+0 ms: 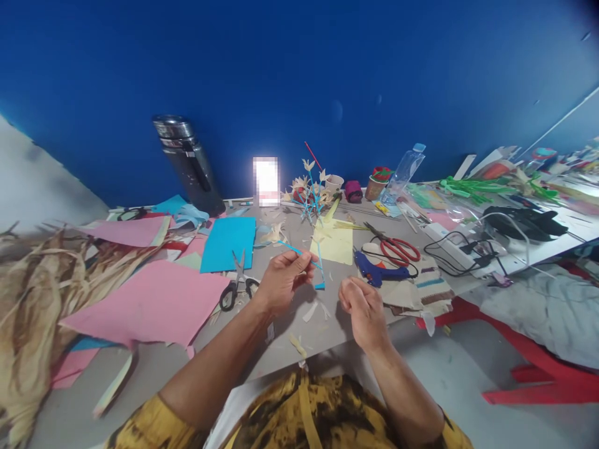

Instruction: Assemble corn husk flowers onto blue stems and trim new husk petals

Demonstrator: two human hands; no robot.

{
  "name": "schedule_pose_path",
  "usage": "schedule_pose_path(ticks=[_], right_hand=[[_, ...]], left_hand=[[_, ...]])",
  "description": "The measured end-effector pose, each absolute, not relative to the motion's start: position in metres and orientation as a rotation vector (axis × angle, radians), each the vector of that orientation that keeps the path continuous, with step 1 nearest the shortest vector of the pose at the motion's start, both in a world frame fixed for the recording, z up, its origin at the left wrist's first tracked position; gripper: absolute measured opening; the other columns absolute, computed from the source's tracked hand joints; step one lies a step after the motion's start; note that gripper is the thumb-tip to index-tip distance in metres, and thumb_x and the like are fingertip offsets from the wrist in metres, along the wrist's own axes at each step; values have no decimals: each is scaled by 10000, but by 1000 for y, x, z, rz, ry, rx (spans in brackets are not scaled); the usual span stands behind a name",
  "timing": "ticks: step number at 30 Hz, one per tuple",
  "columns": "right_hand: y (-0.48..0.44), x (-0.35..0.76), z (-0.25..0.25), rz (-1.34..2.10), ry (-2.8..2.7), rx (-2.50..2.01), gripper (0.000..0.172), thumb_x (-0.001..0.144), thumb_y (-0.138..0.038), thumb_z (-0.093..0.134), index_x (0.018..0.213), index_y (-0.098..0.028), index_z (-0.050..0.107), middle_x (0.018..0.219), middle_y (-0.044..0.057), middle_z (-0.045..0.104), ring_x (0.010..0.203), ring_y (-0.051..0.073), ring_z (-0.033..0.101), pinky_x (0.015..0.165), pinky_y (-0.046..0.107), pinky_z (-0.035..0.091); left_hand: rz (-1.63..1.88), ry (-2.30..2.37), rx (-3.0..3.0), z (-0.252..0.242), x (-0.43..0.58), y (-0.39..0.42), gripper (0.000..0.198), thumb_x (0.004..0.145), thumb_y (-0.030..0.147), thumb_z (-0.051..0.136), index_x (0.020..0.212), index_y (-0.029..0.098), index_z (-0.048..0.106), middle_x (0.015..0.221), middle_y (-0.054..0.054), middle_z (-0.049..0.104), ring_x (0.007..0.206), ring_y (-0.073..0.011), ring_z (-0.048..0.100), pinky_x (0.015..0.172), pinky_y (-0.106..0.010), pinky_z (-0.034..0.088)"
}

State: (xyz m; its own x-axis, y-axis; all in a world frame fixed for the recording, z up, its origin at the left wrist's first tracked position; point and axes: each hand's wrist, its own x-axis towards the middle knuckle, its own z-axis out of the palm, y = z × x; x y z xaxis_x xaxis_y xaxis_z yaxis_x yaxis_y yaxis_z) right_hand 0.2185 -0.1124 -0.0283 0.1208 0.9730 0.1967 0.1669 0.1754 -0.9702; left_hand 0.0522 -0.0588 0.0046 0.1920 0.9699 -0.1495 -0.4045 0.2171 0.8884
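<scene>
My left hand [281,279] is closed in a pinch on a thin blue paper strip [306,259] that carries small cream paper leaves and hangs down to the right. My right hand [362,307] is curled shut just to the right of it, a little lower; whatever its fingers hold is hidden. Both hands hover over the grey table [299,337] near its front edge. Black-handled scissors [237,285] lie just left of my left hand. A blue glue gun [379,272] lies just beyond my right hand.
Pink paper [150,302], blue paper [228,243] and yellow paper [333,243] lie on the table. Red scissors [397,247], a paper flower sprig [309,193], a dark flask [189,163], a plastic bottle [401,174] and dried husks [42,293] stand around.
</scene>
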Motion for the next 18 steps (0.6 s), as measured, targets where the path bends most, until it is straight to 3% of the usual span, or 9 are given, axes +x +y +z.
schedule_pose_path(ticks=[4, 8, 13, 15, 18], right_hand=[[-114, 215, -41, 865, -1337, -1296, 392, 935, -468, 525, 685, -179, 610, 590, -18, 541, 526, 110, 452, 512, 227, 350], [-114, 212, -52, 762, -1408, -1316, 301, 886, -444, 598, 870, -176, 733, 789, 51, 723, 696, 175, 632, 651, 251, 485], [-113, 210, -58, 783, -1449, -1316, 442, 941, -508, 488, 763, -169, 709, 577, 25, 651, 492, 139, 568, 502, 226, 437], [-112, 208, -59, 779, -1478, -1311, 476, 953, -510, 464, 695, -171, 677, 539, 21, 620, 481, 135, 558, 507, 226, 435], [-110, 206, -60, 698, -1475, -1315, 307, 880, -448, 591, 804, -171, 699, 680, 39, 688, 586, 152, 610, 595, 236, 478]], left_hand=[[1121, 987, 951, -6, 52, -55, 418, 664, 531, 786, 734, 127, 705, 599, -5, 585, 558, -93, 540, 549, -221, 428], [1106, 1070, 1074, -15, 51, -50, 382, 744, 510, 702, 766, 129, 702, 681, -38, 644, 594, -107, 568, 552, -226, 430], [1090, 1070, 1116, -18, 48, -45, 316, 681, 389, 739, 856, 131, 685, 678, -31, 665, 526, -95, 530, 530, -232, 411], [1114, 1072, 1122, -18, 47, -43, 309, 657, 348, 744, 872, 140, 666, 635, -19, 661, 490, -91, 499, 519, -234, 397], [1168, 1123, 1195, -21, 47, -41, 242, 680, 325, 707, 839, 144, 679, 630, -15, 658, 503, -98, 499, 528, -239, 398]])
